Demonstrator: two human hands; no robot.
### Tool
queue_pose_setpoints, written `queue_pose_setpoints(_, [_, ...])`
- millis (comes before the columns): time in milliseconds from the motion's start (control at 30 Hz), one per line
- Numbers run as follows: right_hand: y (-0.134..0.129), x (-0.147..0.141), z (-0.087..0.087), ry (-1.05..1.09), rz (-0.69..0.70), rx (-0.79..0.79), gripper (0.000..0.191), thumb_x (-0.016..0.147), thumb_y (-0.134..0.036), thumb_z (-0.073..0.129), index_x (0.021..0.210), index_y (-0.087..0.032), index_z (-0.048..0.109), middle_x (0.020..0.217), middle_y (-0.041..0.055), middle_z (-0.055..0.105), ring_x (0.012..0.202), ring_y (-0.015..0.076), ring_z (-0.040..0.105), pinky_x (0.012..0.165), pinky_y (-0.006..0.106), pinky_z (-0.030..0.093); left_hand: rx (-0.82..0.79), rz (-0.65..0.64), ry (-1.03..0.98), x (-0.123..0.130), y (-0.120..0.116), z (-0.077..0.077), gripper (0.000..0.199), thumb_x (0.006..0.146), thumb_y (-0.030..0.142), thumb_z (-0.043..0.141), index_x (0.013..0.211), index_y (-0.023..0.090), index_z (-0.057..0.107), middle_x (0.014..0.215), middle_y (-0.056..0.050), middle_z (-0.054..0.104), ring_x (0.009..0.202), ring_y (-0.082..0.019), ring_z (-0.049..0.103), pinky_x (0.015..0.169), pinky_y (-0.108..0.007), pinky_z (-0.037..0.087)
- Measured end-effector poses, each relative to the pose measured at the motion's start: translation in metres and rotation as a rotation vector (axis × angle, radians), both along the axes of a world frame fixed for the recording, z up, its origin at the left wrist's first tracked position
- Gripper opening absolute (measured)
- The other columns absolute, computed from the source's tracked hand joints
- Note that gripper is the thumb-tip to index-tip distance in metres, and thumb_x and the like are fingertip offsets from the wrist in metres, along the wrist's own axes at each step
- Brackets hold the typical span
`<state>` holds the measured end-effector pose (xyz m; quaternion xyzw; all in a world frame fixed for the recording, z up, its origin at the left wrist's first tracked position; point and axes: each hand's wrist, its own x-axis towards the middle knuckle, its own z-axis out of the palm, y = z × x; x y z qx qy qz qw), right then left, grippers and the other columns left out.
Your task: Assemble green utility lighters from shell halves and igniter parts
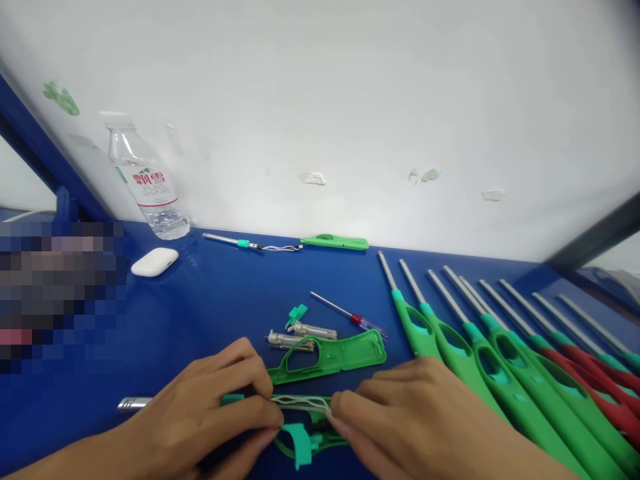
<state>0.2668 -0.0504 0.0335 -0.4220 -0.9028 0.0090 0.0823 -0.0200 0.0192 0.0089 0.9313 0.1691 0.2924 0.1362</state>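
An opened lighter (287,445) lies in front of me, its green casing partly covered by my hands. My left hand (220,400) closes around it near the metal tube (134,404), which sticks out leftward. Thumb and fingers of my right hand (400,413) are pinched at the right end of the white wires (303,402) along the casing; the exact grip is hidden. Between the hands sits a teal trigger (300,445). Just beyond lie a loose green casing half (363,352), two clear fuel tanks (290,342) and a small teal part (297,313).
A screwdriver (350,315) lies behind the casing half. Several long lighters (480,360), green and red, line the right side. Along the wall are a wired metal tube (227,239), a green casing piece (337,241), a water bottle (147,180) and a white earbud case (155,262).
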Motion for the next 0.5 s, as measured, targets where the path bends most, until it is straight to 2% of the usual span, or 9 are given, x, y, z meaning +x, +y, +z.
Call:
queue_pose_setpoints(133, [-0.0008,0.0007,0.0,0.035,-0.037,-0.002,0.032,0.104,-0.017,0.07,0.087,-0.028,0.047,0.068,-0.0114,0.057,0.053,0.0136,0.054,0.054,0.039,0.022,0.053,0.03,-0.08,0.0025,-0.0001,-0.0015,0.034,0.104,0.0,0.052,0.117,0.026,0.068,0.103,-0.001,0.074,0.097,-0.015,0.071,0.095,-0.027,0.06])
queue_pose_setpoints(300, [0.0006,0.0013,-0.0008,-0.012,0.004,-0.015,0.028,0.107,-0.018,0.068,0.088,-0.027,0.05,0.071,-0.01,0.06,0.055,0.0149,0.054,0.054,0.039,0.022,0.08,0.06,-0.087,0.0038,0.0002,-0.0026,0.029,0.109,0.003,0.053,0.12,0.026,0.067,0.103,-0.001,0.072,0.101,-0.015,0.069,0.089,-0.025,0.056])
queue_pose_setpoints(433, [0.0009,0.0015,-0.0023,0.0,0.002,0.006,0.023,0.113,-0.021,0.063,0.092,-0.026,0.058,0.077,-0.0091,0.066,0.06,0.0146,0.063,0.056,0.04,0.026,0.11,0.037,-0.06,0.0036,0.0017,-0.0026,0.026,0.112,0.005,0.05,0.112,0.023,0.068,0.094,0.0,0.071,0.088,-0.014,0.067,0.087,-0.027,0.055])
queue_pose_setpoints(500, [0.0005,0.0018,-0.0028,0.032,-0.001,0.022,0.022,0.111,-0.028,0.072,0.092,-0.026,0.062,0.079,-0.0095,0.07,0.063,0.0141,0.068,0.057,0.039,0.03,0.127,0.031,-0.033,0.0034,0.0028,-0.0032,0.026,0.113,0.005,0.049,0.11,0.022,0.069,0.092,0.0,0.071,0.084,-0.014,0.065,0.087,-0.028,0.054])
